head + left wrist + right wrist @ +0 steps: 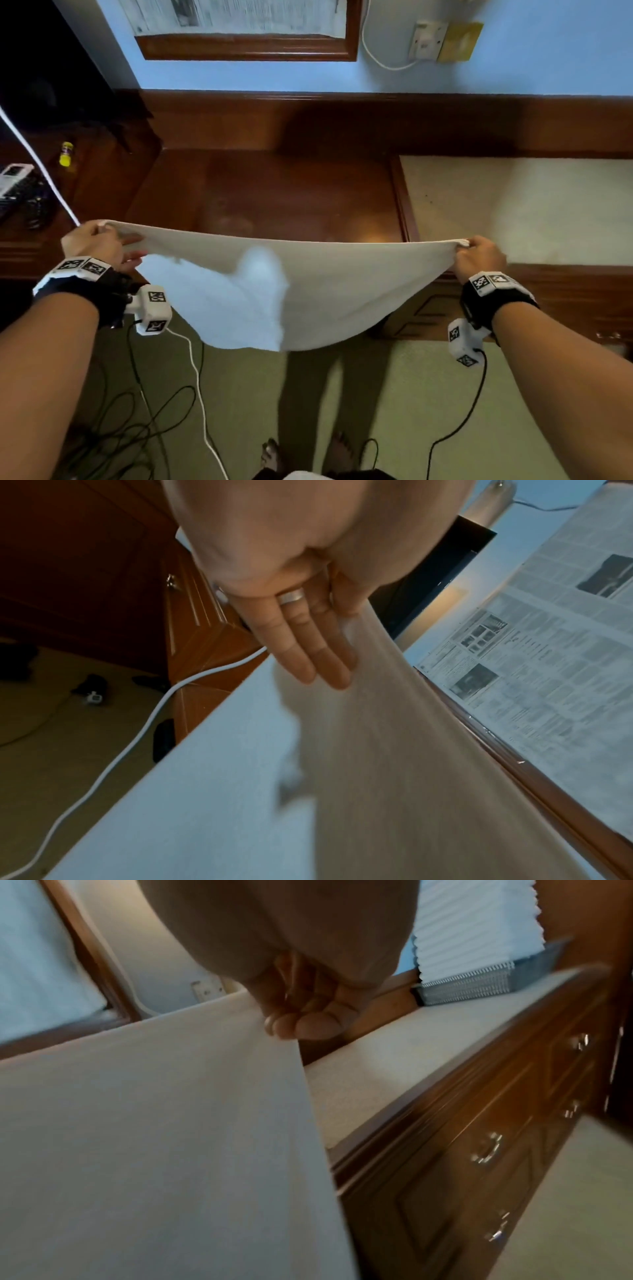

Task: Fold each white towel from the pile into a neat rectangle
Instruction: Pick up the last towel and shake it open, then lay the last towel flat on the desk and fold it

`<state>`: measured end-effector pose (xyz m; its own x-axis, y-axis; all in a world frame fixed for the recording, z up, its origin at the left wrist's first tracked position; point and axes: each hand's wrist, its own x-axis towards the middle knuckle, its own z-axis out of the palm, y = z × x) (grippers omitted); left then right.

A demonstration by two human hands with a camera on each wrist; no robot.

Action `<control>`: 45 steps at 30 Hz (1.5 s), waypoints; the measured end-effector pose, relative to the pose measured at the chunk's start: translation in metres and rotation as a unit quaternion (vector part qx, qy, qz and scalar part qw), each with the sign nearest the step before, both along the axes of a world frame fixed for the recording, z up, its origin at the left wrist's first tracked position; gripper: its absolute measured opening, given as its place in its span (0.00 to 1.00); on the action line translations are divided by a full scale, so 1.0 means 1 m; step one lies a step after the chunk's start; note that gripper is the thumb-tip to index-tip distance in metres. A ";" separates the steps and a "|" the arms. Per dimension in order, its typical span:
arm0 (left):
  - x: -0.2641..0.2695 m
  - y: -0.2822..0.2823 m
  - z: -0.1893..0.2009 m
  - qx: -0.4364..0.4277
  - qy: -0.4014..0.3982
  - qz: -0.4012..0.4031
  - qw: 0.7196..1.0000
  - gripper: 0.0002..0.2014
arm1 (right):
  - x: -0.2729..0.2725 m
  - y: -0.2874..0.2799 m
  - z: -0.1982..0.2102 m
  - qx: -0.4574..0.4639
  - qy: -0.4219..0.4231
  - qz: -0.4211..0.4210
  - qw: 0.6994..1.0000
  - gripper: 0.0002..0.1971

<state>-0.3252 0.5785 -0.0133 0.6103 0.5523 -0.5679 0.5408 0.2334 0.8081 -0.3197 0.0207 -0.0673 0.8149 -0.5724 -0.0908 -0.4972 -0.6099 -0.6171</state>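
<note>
Overhead: white cloth towel point(291, 274) held in the air over the brown wooden cabinet top point(274, 192), left hand point(92, 246) and right hand point(479, 255) each pinching a top corner. Left wrist: three fingers point(308, 653) lie straight along the cloth. Right wrist: fingertips point(304, 1023) clamp the corner. Folding looks barely begun; pile not visible.

A single white towel point(308, 274) hangs spread in the air, stretched by its top corners from 9 o'clock to 3 o'clock. Its upper edge is fairly taut, and the body sags to a rounded belly toward 6 o'clock, one flap doubled over left of centre.
</note>
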 end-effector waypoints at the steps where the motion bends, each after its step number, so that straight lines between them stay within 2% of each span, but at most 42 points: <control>1: 0.000 0.005 -0.002 -0.004 -0.006 0.005 1.000 0.26 | 0.001 0.003 0.002 0.018 -0.022 -0.024 0.999 0.10; 4: -0.003 0.021 -0.023 0.051 -0.080 0.082 0.992 0.24 | 0.016 0.001 -0.011 0.109 -0.111 -0.106 0.982 0.18; 5: -0.003 0.026 -0.029 0.074 -0.101 0.108 0.986 0.24 | 0.019 -0.001 -0.019 0.113 -0.125 -0.119 0.978 0.19; 7: -0.002 0.031 -0.039 0.064 -0.118 0.147 0.980 0.24 | 0.020 0.009 -0.022 0.155 -0.130 -0.147 0.968 0.17; 9: -0.004 0.021 -0.033 0.072 -0.124 0.178 0.974 0.22 | 0.012 0.030 -0.006 0.187 -0.135 -0.178 0.957 0.15; 12: -0.004 0.012 -0.026 0.098 -0.183 0.206 0.956 0.17 | 0.024 0.034 -0.010 0.199 -0.171 -0.215 0.941 0.15; 17: 0.025 0.039 -0.018 0.106 -0.257 0.226 0.934 0.12 | 0.044 0.075 0.036 0.261 -0.258 -0.241 0.899 0.17; 19: 0.041 0.047 -0.011 0.086 -0.260 0.225 0.935 0.12 | 0.058 0.085 0.044 0.276 -0.275 -0.243 0.888 0.17; 22: 0.078 0.063 -0.010 0.047 -0.268 0.218 0.937 0.13 | 0.086 0.094 0.053 0.296 -0.283 -0.253 0.876 0.15; 26: 0.156 0.097 -0.032 0.015 -0.259 0.211 0.943 0.24 | 0.146 0.099 0.054 0.331 -0.294 -0.252 0.861 0.14; 32: 0.266 0.073 -0.011 -0.021 -0.233 0.181 0.955 0.23 | 0.271 0.093 0.038 0.325 -0.287 -0.228 0.872 0.15; 34: 0.312 0.078 -0.021 -0.027 -0.232 0.181 0.955 0.23 | 0.314 0.091 0.030 0.327 -0.281 -0.220 0.875 0.13; 37: 0.377 0.087 -0.057 -0.023 -0.223 0.165 0.960 0.23 | 0.372 0.086 0.001 0.319 -0.261 -0.204 0.888 0.11; 39: 0.395 0.070 -0.075 -0.037 -0.198 0.112 0.973 0.20 | 0.396 0.082 -0.032 0.315 -0.236 -0.189 0.900 0.15; 41: 0.398 0.047 -0.105 -0.037 -0.147 0.004 0.988 0.22 | 0.396 0.084 -0.071 0.267 -0.157 -0.132 0.942 0.19; 42: 0.391 0.037 -0.126 0.010 -0.101 -0.055 0.993 0.24 | 0.385 0.087 -0.091 0.220 -0.097 -0.075 0.968 0.19; 43: 0.379 0.029 -0.151 0.111 -0.051 -0.127 0.984 0.26 | 0.369 0.092 -0.111 0.175 -0.023 -0.003 0.984 0.20; 44: 0.364 0.024 -0.176 0.217 0.007 -0.224 0.950 0.29 | 0.349 0.096 -0.131 0.121 0.064 0.081 0.987 0.22; 45: 0.345 0.019 -0.200 0.285 0.060 -0.323 0.900 0.32 | 0.326 0.100 -0.150 0.046 0.153 0.170 0.972 0.25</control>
<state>0.0195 0.5974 -0.2133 0.8624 0.3262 -0.3872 0.5055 -0.5961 0.6238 0.0063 0.1211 -0.2174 0.8822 -0.2530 -0.3970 -0.4459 -0.7196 -0.5322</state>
